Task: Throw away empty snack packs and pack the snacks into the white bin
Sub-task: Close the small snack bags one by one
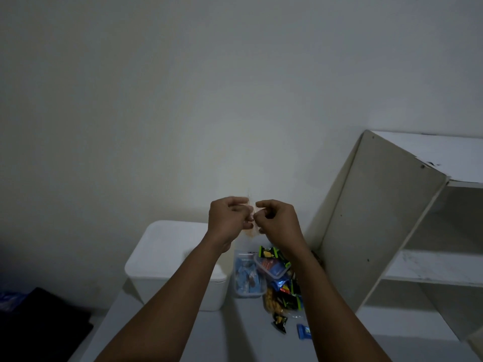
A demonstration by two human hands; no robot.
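Observation:
My left hand (230,218) and my right hand (275,220) are raised side by side in front of the wall, both pinching a small, thin clear snack pack (251,229) with orange contents between them. Below them on the white table (235,333) lies a pile of snack packs (281,286) in green, blue and yellow, with a clear plastic box (247,279) beside it. A white bin (167,259) with its lid on stands at the left of the pile, partly behind my left forearm.
A white shelf unit (392,231) stands at the right, right against the snack pile. A small blue pack (304,331) and a black-green pack (279,322) lie apart near the front. A dark object (39,325) sits low at the left.

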